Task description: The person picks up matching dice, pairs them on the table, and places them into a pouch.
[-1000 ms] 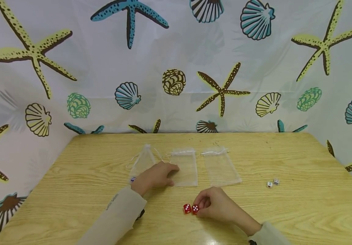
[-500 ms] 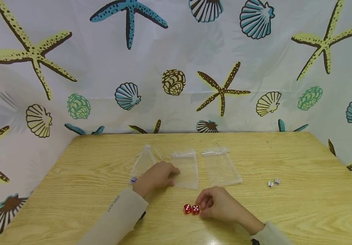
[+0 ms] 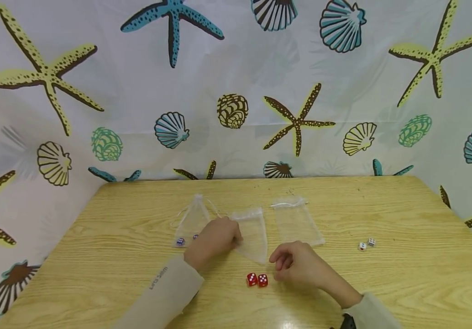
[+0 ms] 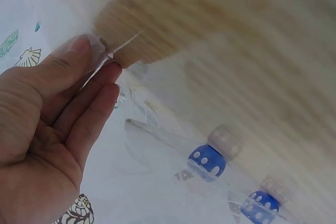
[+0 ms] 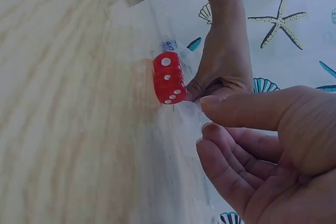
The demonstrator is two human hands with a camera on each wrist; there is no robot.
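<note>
- Pouch (image 3: 254, 240), sheer white mesh, on wood-grain bench (image 3: 108, 274) between left pouch (image 3: 194, 219) and right pouch (image 3: 297, 224).
- Left hand (image 3: 215, 240): thumb and fingertips pinching pouch's left side.
- Right hand (image 3: 299, 265): fingers loosely curved, thumb apart, holding nothing, just beside smooth red dice (image 3: 262, 280), cubes with white pips.
- Blue dice (image 3: 180, 241) at left pouch's near end; white dice (image 3: 362, 246) well right.

Soft lt, sm. glare on table (image 3: 223, 292), wrist pics hazy.
</note>
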